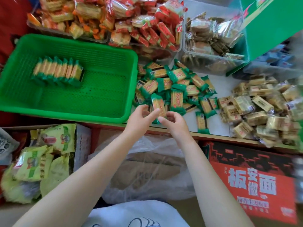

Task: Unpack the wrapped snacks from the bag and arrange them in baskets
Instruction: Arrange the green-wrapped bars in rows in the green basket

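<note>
A green plastic basket (pixel 105 95) stands on the table at the left, and a row of green-wrapped snack packs (pixel 57 71) stands on edge inside it. To its right lies a loose pile of the same green packs (pixel 177 86). At the pile's near edge both hands meet on one green pack (pixel 158 104) held upright. My left hand (pixel 141 118) holds its left side between thumb and fingers. My right hand (pixel 173 122) curls round its lower right side.
Clear tubs of orange-red snacks (pixel 114 22) and brown snacks (pixel 211 45) stand at the back. Tan-wrapped snacks (pixel 262 108) are heaped at the right. A green box (pixel 272 28) leans at top right. Below the table edge are a clear bag (pixel 147 169), a red carton (pixel 252 181) and yellow-green packets (pixel 41 161).
</note>
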The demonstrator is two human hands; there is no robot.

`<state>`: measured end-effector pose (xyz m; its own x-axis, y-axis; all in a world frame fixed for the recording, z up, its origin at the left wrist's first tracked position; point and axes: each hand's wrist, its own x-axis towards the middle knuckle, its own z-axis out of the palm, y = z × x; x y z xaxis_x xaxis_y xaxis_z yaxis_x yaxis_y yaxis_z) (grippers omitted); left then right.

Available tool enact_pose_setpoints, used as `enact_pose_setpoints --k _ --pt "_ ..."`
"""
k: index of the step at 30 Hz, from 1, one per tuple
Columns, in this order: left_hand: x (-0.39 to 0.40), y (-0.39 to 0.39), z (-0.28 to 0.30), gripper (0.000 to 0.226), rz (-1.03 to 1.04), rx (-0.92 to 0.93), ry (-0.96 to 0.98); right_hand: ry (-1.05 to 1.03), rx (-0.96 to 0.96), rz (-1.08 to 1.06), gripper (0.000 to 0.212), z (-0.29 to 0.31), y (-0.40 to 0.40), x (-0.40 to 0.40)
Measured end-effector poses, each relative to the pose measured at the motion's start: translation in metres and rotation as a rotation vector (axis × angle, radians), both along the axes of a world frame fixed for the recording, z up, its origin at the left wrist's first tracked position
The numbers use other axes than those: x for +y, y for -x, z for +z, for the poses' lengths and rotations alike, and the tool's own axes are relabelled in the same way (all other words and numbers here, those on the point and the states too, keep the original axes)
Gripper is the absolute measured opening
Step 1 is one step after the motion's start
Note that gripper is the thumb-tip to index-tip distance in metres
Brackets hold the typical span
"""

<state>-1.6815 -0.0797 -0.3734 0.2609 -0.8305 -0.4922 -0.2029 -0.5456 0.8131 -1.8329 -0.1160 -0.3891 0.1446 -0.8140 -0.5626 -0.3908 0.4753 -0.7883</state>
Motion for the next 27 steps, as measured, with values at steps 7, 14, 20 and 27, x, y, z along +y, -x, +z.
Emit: enact_pose_setpoints --k 7,14,20,27 --pt "-0.013 0.009 -0.030 0.025 0.382 0.725 -0.181 0.044 0.102 -0.224 0.017 -0.019 0.041 -0.041" --pt "-0.011 0.006 -0.058 0.043 0.440 0.682 -0.229 -0.107 0.214 -0.229 0.074 -0.057 0.025 -0.080" --pt "-0.011 0.014 -0.066 0.050 0.436 0.691 -0.269 -0.023 0.209 -0.255 0.042 -0.043 0.034 -0.067" --pt "-0.016 0.030 -0.070 0.063 0.363 0.769 -0.213 -0.041 0.048 -0.033 0.027 -0.020 0.036 -0.026"
